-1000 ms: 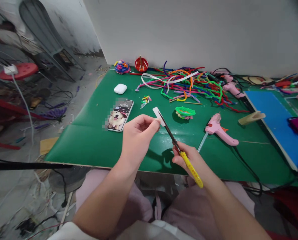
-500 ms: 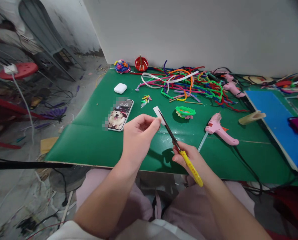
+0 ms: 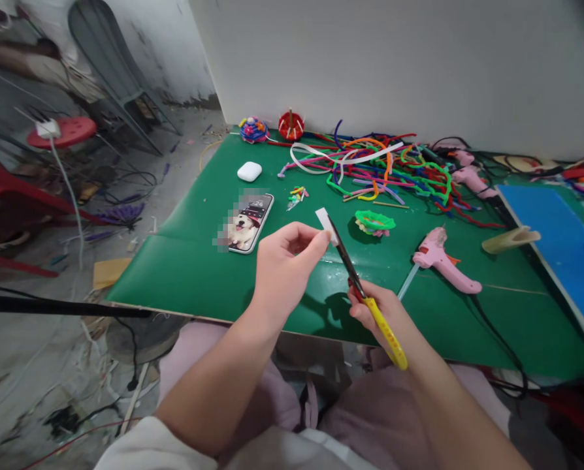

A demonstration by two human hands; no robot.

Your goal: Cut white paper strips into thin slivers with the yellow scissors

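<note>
My left hand [image 3: 285,271] pinches a small white strip [image 3: 324,220] between thumb and fingertips, held above the green table [image 3: 184,261]. My right hand [image 3: 383,313] grips yellow-handled scissors [image 3: 370,307], whose dark blades reach up to the strip and lie against it. Both hands hover over the table's near middle. A small green woven basket [image 3: 374,222] sits just beyond the scissor tips.
A phone [image 3: 247,223] and a white earbud case [image 3: 249,171] lie left of my hands. A pink glue gun [image 3: 443,258] with its cord lies to the right. Colourful pipe cleaners [image 3: 390,170] are heaped at the back, a blue board [image 3: 556,241] at far right.
The view has shifted slightly, so everything sits a little further right in the picture. My hands keep the same pose with strip and scissors.
</note>
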